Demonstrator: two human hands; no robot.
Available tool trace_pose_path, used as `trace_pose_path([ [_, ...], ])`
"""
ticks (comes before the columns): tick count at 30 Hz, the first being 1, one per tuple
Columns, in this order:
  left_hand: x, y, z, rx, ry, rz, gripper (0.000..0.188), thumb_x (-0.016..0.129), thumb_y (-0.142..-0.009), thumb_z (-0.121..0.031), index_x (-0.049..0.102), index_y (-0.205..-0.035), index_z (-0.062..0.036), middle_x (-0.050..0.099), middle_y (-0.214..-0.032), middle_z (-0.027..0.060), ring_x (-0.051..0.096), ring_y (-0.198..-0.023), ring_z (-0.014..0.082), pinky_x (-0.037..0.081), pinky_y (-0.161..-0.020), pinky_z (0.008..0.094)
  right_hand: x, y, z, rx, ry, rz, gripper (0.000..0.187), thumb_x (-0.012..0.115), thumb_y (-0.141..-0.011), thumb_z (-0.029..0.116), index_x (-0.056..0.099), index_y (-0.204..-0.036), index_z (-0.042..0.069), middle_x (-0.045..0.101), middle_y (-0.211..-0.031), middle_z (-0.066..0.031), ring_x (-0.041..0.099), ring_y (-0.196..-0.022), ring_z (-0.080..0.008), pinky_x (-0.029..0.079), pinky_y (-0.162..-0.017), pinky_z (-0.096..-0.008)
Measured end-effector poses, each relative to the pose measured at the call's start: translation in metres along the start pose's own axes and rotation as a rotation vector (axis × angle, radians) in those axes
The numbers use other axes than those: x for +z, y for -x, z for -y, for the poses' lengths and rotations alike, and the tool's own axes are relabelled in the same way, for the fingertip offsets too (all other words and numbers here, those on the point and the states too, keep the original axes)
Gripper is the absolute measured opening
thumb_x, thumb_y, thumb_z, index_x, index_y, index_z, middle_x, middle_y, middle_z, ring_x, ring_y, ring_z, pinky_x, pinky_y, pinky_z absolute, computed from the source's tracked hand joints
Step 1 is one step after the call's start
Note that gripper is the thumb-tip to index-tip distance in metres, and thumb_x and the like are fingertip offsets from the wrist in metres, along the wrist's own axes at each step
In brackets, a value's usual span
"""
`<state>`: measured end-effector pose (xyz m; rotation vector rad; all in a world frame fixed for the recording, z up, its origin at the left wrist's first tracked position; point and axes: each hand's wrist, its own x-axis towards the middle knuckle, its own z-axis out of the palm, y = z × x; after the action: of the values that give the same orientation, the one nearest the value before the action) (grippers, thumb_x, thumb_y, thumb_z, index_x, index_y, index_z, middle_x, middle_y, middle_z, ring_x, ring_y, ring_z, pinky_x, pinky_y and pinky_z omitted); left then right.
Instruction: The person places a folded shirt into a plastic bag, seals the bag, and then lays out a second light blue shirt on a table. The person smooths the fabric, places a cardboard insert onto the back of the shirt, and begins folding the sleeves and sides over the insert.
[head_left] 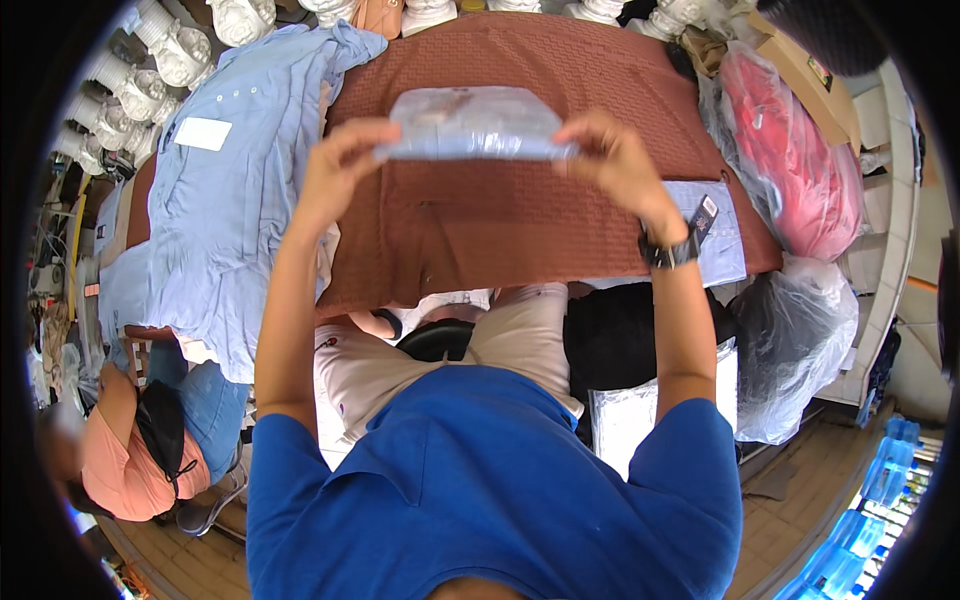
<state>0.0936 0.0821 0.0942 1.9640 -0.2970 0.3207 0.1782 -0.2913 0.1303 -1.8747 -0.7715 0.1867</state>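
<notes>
The clear bag (472,123), seemingly already packed with a folded item, is held up at 12 o'clock above the brown garment (500,230), left hand (340,165) and right hand (615,160) fingers pinching its corners; setting it down appears left.

I take this for a clothing shop or garment packing stall. A table (560,60) carries a brown knitted garment (500,220) spread flat, with light blue shirts (215,230) piled along its left side. White mannequin busts (170,50) line the far edge. To my right I see clear plastic bags (795,340) stuffed with goods, one holding red cloth (790,150), and a cardboard box (810,70). Another person (140,450) sits low at my left.
</notes>
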Motion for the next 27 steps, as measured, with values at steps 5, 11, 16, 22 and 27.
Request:
trace_pose_path([
  [5, -0.002, 0.054, 0.029, -0.142, -0.121, -0.174, 0.033, 0.052, -0.090, 0.009, 0.068, -0.116, -0.0039, 0.065, -0.129, 0.0090, 0.058, -0.123, 0.0250, 0.042, -0.105, 0.0348, 0.012, 0.043, -0.033, 0.233, 0.229, 0.010, 0.038, 0.075, -0.086, 0.013, 0.065, -0.122, 0.006, 0.061, -0.118, -0.0102, 0.059, -0.111, -0.0225, 0.050, -0.093, -0.0358],
  [11, 0.078, -0.009, 0.046, 0.128, -0.416, -0.241, 0.035, 0.055, -0.095, -0.007, 0.058, -0.130, -0.0041, 0.055, -0.140, 0.0175, 0.045, -0.136, 0.0374, 0.035, -0.114, 0.0461, 0.074, -0.027, -0.086, -0.137, 0.624, -0.337, 0.041, 0.057, -0.099, 0.022, 0.054, -0.136, 0.004, 0.054, -0.139, -0.0203, 0.049, -0.128, -0.0402, 0.040, -0.106, -0.0487],
  [16, 0.151, -0.010, 0.078, 0.102, -0.768, -0.056, 0.050, 0.049, -0.101, -0.029, 0.044, -0.148, -0.0105, 0.035, -0.159, 0.0100, 0.028, -0.148, 0.0345, 0.022, -0.119, 0.0548, 0.142, -0.043, -0.122, -0.144, 0.828, -0.292, 0.048, 0.049, -0.101, 0.030, 0.049, -0.143, 0.005, 0.042, -0.153, -0.0159, 0.036, -0.142, -0.0384, 0.028, -0.116, -0.0529],
  [22, 0.156, -0.003, 0.079, 0.067, -0.798, -0.032, 0.054, 0.043, -0.102, -0.033, 0.039, -0.152, -0.0129, 0.033, -0.160, 0.0080, 0.026, -0.149, 0.0337, 0.020, -0.119, 0.0548, 0.148, -0.036, -0.129, -0.069, 0.786, -0.267, 0.051, 0.044, -0.102, 0.033, 0.047, -0.146, 0.008, 0.037, -0.157, -0.0137, 0.032, -0.145, -0.0366, 0.024, -0.119, -0.0522],
  [27, 0.156, -0.003, 0.075, 0.051, -0.769, -0.029, 0.053, 0.043, -0.103, -0.033, 0.040, -0.151, -0.0130, 0.033, -0.160, 0.0076, 0.027, -0.149, 0.0332, 0.019, -0.119, 0.0545, 0.147, -0.034, -0.128, -0.046, 0.762, -0.255, 0.051, 0.044, -0.102, 0.033, 0.046, -0.147, 0.008, 0.037, -0.157, -0.0137, 0.032, -0.145, -0.0367, 0.023, -0.119, -0.0514],
])
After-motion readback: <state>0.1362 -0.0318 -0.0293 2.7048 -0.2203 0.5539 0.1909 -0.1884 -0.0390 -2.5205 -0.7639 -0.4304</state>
